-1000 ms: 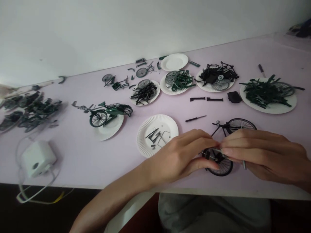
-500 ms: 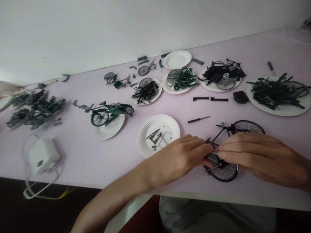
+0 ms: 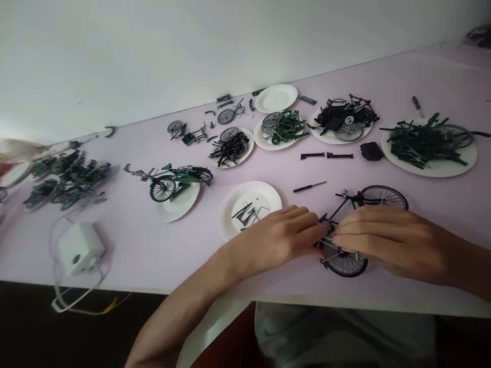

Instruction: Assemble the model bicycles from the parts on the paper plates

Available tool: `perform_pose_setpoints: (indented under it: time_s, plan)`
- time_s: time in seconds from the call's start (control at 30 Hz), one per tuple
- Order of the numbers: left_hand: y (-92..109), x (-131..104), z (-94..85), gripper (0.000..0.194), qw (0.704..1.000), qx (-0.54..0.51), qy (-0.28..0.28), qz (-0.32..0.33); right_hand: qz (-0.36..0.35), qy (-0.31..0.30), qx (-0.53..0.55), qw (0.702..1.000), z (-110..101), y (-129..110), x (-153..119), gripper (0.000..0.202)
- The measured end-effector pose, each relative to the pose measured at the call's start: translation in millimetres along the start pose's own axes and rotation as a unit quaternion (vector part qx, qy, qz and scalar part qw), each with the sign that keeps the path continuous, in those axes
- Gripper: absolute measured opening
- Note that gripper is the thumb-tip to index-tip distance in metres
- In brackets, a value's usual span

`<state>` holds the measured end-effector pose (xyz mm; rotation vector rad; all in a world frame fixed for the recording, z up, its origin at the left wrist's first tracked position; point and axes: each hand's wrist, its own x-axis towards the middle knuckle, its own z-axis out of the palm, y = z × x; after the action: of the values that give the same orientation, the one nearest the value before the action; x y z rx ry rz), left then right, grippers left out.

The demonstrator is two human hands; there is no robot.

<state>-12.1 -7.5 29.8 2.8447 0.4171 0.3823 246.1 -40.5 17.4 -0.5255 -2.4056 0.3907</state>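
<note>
Pinching with both hands, your left hand and right hand gripped the black 2-wheeled model bicycle, thin-spoked, lying near you.

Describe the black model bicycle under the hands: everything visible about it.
The black model bicycle is a small, dark, thin-framed miniature, seemingly metal. It lies tilted on the pale lilac table near the front edge. One spoked wheel shows clear at the far right; the other sits by the table edge, half covered by fingers. Handlebars with a small silvery bell point left. The left hand and right hand both pinch around the rear wheel area; what they grip is hidden.
</note>
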Motion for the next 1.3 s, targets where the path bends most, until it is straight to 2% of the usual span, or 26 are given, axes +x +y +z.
perform_pose_setpoints:
  time_s: [0.1,0.17,0.23,0.33,0.43,0.5,0.6,0.77,0.93,1.03,1.13,1.2,1.3]
  plan:
    - [-10.2,-13.2,-18.4,0.033,0.998,0.025,0.047,-0.039,0.007,0.044,-0.016,0.999,-3.1,2.2,-2.6,0.020]
    - [-22.5,-25.1,-32.3,0.026,0.990,0.064,0.086,-0.095,0.000,0.064,-0.047,0.997,-6.4,4.6,-3.0,0.023]
    - [-35.5,-36.2,-42.7,0.017,0.976,0.121,0.104,-0.145,-0.007,0.066,-0.069,0.995,-9.2,6.6,-2.1,0.025]
    - [-44.8,-48.6,-46.9,0.015,0.963,0.183,0.118,-0.158,-0.012,0.057,-0.085,0.995,-10.8,8.0,-0.4,0.024]
    - [-35.1,-62.0,-40.6,0.013,0.964,0.185,0.086,-0.172,-0.017,0.049,-0.088,0.995,-9.5,8.5,-0.7,0.023]
    - [-22.0,-74.9,-34.0,0.011,0.964,0.186,0.056,-0.181,-0.020,0.042,-0.086,0.995,-8.4,9.3,-1.7,0.023]
    - [-2.2,-96.6,-24.8,0.009,0.962,0.194,0.042,-0.186,-0.020,0.035,-0.083,0.996,-8.2,11.4,-2.4,0.024]
    - [11.8,-112.5,-18.2,0.018,0.963,0.209,0.008,-0.171,-0.010,0.051,-0.087,0.995,-10.7,14.9,-0.2,0.027]
    - [6.6,-106.1,-10.5,0.019,0.965,0.188,-0.002,-0.180,0.017,0.074,-0.091,0.993,-10.2,21.7,-1.3,0.027]
    - [4.2,-96.5,-8.3,0.015,0.967,0.186,0.019,-0.172,0.033,0.085,-0.066,0.994,-9.2,25.8,-4.3,0.027]
    - [2.0,-74.7,-15.2,0.013,0.974,0.147,0.061,-0.161,0.043,0.081,-0.066,0.994,-9.2,26.8,-6.5,0.028]
    - [-2.5,-52.6,-22.6,0.013,0.983,0.080,0.086,-0.139,0.049,0.077,-0.081,0.992,-10.0,26.4,-7.0,0.031]
    - [-16.4,-17.8,-27.4,0.009,0.980,-0.132,0.104,-0.110,0.046,0.085,-0.109,0.989,-11.8,27.3,-7.3,0.031]
